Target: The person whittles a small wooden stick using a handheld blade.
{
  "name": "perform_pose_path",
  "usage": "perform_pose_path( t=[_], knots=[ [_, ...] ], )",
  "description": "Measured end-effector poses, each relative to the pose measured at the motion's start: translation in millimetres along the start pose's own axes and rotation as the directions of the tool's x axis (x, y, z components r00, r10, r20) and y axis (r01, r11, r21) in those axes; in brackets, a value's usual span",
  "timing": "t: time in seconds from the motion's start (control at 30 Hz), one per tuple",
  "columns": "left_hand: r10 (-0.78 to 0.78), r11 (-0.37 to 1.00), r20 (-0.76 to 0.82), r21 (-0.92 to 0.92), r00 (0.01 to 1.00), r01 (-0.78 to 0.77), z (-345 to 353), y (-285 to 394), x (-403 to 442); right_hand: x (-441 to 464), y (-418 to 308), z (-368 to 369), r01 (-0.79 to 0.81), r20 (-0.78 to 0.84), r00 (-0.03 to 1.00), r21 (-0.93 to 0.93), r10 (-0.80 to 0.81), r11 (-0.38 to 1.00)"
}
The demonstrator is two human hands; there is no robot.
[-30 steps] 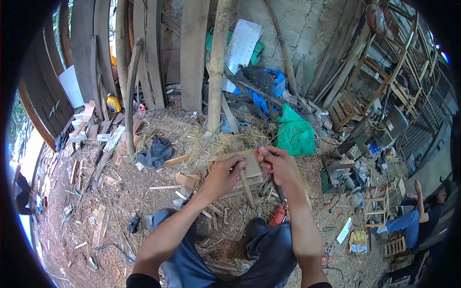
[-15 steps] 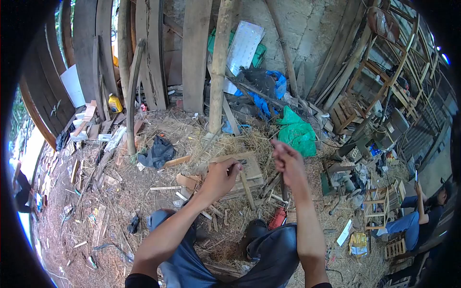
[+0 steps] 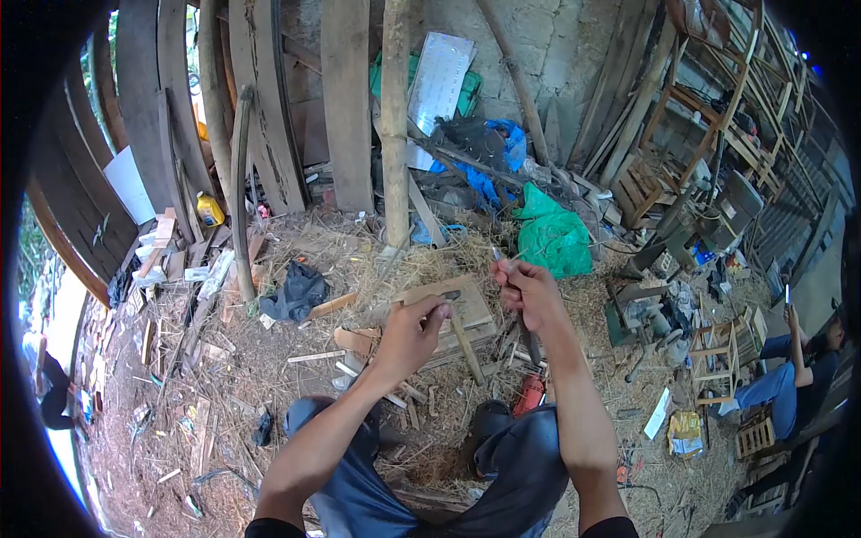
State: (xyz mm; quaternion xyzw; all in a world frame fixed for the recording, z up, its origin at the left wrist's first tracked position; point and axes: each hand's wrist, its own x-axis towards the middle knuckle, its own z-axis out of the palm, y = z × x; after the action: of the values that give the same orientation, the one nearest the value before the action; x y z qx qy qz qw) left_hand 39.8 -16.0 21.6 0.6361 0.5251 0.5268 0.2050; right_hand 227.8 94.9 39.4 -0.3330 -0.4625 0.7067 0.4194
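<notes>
My left hand (image 3: pixel 413 339) is closed over the near-left part of a flat wooden block (image 3: pixel 473 309), with a small dark piece (image 3: pixel 451 295) showing at its fingertips. To its right my right hand (image 3: pixel 529 296) is raised in a pinch, and a thin, pale-tipped object (image 3: pixel 498 255) sticks up from its fingers. What it is cannot be made out. A dark bar-like piece (image 3: pixel 531 345) shows just below the right hand. Between the hands a wooden stick (image 3: pixel 467 351) slants down from the block.
Behind the right hand lies a green plastic bag (image 3: pixel 552 238). A wooden post (image 3: pixel 395 134) stands beyond the block. Near my knee is a red object (image 3: pixel 530 393). A seated person (image 3: pixel 789 377) is at the right, beside a small wooden frame (image 3: pixel 715 363).
The right hand moved away from the left hand, then slightly back toward it. The left hand keeps its pose. The whole view has shifted a little, and more of a person shows at the far left.
</notes>
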Motion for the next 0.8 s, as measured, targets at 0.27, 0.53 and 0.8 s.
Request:
perform_pose_path(
  t=[0.27,0.53,0.8],
  knots=[
    [-0.165,0.986,0.115,0.045,0.979,0.161,-4,12,4,-16,10,34,-0.102,0.133,0.984,-0.138,0.12,0.985],
    [-0.23,0.941,0.206,-0.203,0.951,0.271,-5,5,7,-18,5,39,-0.124,0.166,0.974,-0.179,0.154,0.976],
    [-0.246,0.917,0.244,-0.255,0.938,0.306,-5,-2,2,-1,2,16,-0.039,0.03,0.999,-0.177,0.045,0.983]
  ],
)
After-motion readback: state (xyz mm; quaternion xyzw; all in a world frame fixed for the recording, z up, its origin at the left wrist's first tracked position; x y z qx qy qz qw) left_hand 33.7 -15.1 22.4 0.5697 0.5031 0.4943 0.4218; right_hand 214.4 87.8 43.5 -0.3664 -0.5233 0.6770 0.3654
